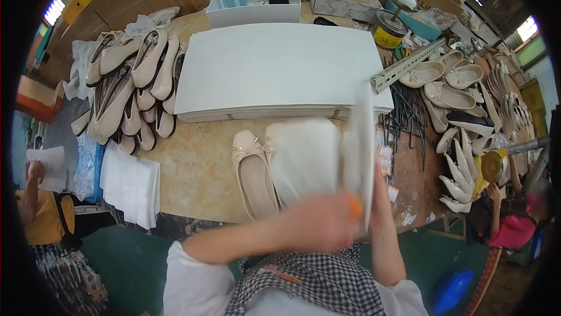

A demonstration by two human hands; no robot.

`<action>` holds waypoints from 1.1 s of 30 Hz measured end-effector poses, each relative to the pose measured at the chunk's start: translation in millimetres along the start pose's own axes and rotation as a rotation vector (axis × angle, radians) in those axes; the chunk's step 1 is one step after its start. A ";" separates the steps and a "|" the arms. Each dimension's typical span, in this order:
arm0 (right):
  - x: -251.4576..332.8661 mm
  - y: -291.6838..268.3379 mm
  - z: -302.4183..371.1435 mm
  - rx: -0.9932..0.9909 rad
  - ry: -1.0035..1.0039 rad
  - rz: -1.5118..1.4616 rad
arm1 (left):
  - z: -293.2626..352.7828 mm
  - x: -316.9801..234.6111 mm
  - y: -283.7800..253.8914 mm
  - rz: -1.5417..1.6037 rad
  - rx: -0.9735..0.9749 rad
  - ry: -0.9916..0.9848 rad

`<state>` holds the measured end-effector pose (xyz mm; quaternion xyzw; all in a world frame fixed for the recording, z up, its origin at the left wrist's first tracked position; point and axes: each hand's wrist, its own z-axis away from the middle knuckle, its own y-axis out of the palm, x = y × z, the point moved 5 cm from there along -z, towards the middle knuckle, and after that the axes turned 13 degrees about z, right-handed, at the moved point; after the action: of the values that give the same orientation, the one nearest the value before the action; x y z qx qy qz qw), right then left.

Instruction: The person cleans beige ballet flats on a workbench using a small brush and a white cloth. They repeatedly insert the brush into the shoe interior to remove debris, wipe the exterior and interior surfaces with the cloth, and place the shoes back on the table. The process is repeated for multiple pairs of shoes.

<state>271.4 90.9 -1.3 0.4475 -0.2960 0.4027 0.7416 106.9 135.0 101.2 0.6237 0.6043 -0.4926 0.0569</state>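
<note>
A white card panel (366, 170) stands nearly on edge in front of me, smeared by motion. My right hand (381, 190) holds it from its right side, with most of the fingers hidden behind it. At the panel's left face, low down, is my left hand (324, 219); it is blurred and something orange (354, 205) shows at a fingertip. A beige ballet flat (250, 167) with a bow lies toe away on the table. Beside it, a second beige flat (270, 141) is mostly covered by a pale white sheet (307, 161).
A stack of white card (280, 68) lies beyond the flats. Piled beige flats (131, 85) stand left, above folded white cloth (130, 184). More shoes (450, 94), a slotted metal bar (409, 65) and black rods (409, 117) lie right. Two other people work at the sides.
</note>
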 end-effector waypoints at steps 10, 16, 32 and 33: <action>44.7 84.0 36.7 0.237 -0.611 1.113 | 67.0 32.3 -21.9 0.232 -0.414 -0.563; 23.9 71.1 -26.2 0.172 -0.260 0.773 | 83.5 87.2 -3.0 0.751 -0.251 -0.882; -20.7 124.9 -66.0 0.277 -0.818 1.812 | 120.2 20.6 72.1 -0.360 0.328 -0.486; -15.2 122.3 -71.8 0.186 -0.827 1.874 | 118.3 19.4 69.5 -0.389 0.298 -0.438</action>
<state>164.0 184.3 8.1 0.1961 -0.7261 0.6555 -0.0681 94.5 51.5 -8.6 0.3771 0.6069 -0.6996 -0.0015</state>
